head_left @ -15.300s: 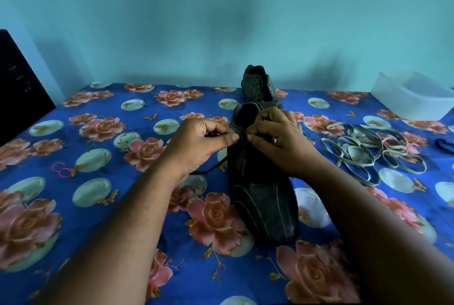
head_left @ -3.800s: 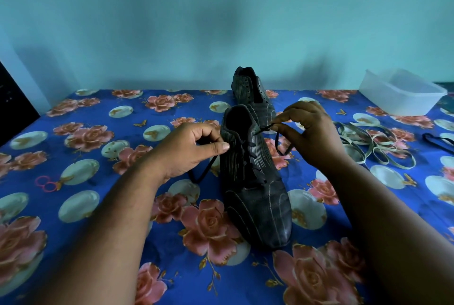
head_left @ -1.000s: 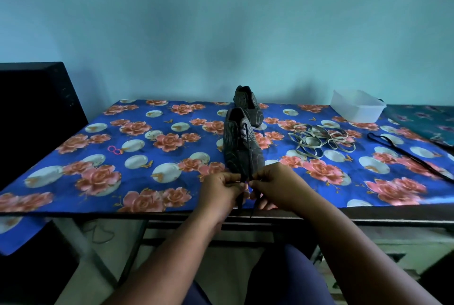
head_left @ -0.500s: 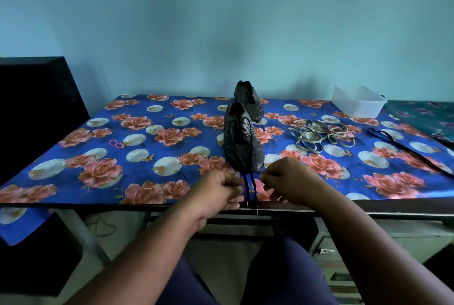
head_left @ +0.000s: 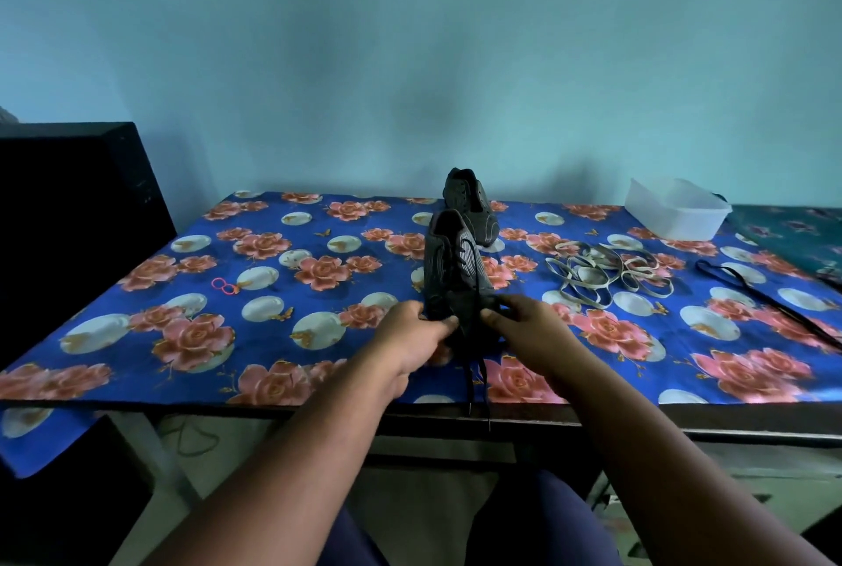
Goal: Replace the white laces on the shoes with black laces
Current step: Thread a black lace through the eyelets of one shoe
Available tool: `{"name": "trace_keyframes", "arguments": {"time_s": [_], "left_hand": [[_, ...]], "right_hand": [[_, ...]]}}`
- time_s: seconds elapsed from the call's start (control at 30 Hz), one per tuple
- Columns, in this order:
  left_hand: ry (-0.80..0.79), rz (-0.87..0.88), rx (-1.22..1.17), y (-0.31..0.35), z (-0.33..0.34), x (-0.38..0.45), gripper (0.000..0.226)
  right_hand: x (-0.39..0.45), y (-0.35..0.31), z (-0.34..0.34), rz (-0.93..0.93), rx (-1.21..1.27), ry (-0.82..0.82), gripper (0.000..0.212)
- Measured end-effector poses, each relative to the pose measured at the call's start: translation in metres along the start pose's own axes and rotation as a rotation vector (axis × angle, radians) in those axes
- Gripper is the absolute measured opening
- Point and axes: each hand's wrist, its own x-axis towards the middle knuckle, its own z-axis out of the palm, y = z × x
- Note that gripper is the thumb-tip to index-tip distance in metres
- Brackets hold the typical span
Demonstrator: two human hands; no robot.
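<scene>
A dark striped shoe [head_left: 449, 264] stands on the floral blue tablecloth [head_left: 282, 337], toe toward me, with a black lace threaded in it. The lace's two ends [head_left: 476, 383] trail over the toe and hang past the table's front edge. My left hand [head_left: 408, 335] grips the toe from the left. From the right, my right hand [head_left: 531, 328] grips it with the thumb on top. A second dark shoe [head_left: 469, 200] stands behind the first, with no lace visible in it. The removed white laces [head_left: 606, 273] lie in a loose heap to the right.
A clear plastic tub [head_left: 674, 210] sits at the back right. Another black lace [head_left: 770, 303] lies stretched along the right side. Two pink rubber bands [head_left: 224, 286] lie at the left. A black box [head_left: 73, 223] stands beside the table's left end.
Both hands moved forward from the table's front edge, where they pinched the lace ends, up to the shoe's toe. The lace ends now hang loose.
</scene>
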Motion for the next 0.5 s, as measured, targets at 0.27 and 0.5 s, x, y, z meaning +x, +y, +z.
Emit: {"name": "trace_keyframes", "arguments": {"time_s": [0.27, 0.5], "left_hand": [[0.071, 0.051, -0.099, -0.009, -0.014, 0.008, 0.029], [0.229, 0.088, 0.017, -0.009, -0.084, 0.036, 0.033]], "right_hand": [[0.022, -0.008, 0.023, 0.011, 0.133, -0.017, 0.024], [0.071, -0.045, 0.084, -0.089, 0.092, -0.109, 0.021]]}}
